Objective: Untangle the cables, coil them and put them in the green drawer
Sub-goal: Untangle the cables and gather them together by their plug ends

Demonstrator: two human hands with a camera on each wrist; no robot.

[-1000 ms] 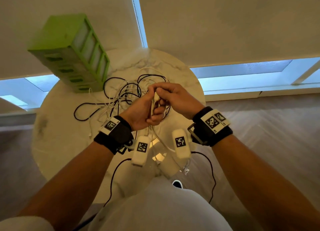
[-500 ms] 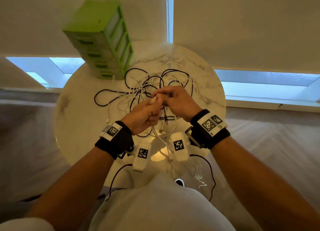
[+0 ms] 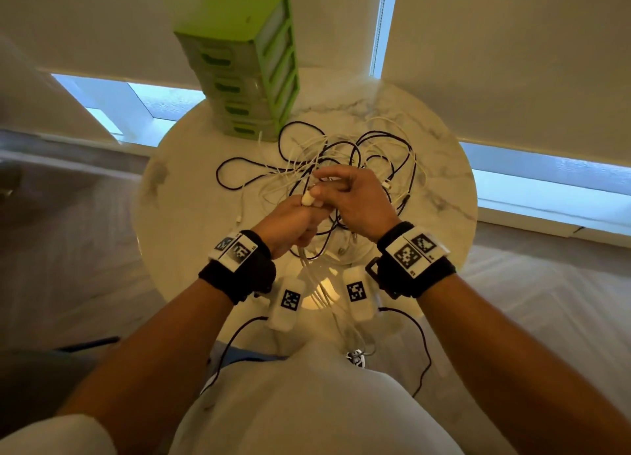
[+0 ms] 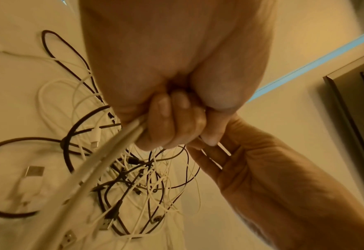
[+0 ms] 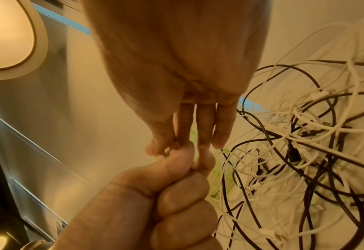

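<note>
— White cable (image 3: 316,277), several strands together, runs up into the left hand (image 3: 290,225). Is that fist really gripping it?

— Yes. The left hand's fingers (image 4: 166,121) are curled tight round the white bundle, and a pale end sticks out at the top of the fist, by the thumb.

— And the right hand (image 3: 355,198)?

— It sits just above and against the left one, thumb and first finger pinching something at the top of that fist; the other fingers (image 5: 223,128) reach out straighter. What exactly it pinches is hidden between the two hands — I cannot tell.

— Where is the rest of the cabling?

— A tangle of black and white cables (image 3: 358,157) lies on the round marble bench (image 3: 191,236), under and beyond both hands, with several plugs lying loose among them.

— The drawer?

— The green drawer unit (image 3: 246,55) stands at the far edge of the bench, left of the tangle; all its drawers look shut. One white strand reaches its foot.
</note>
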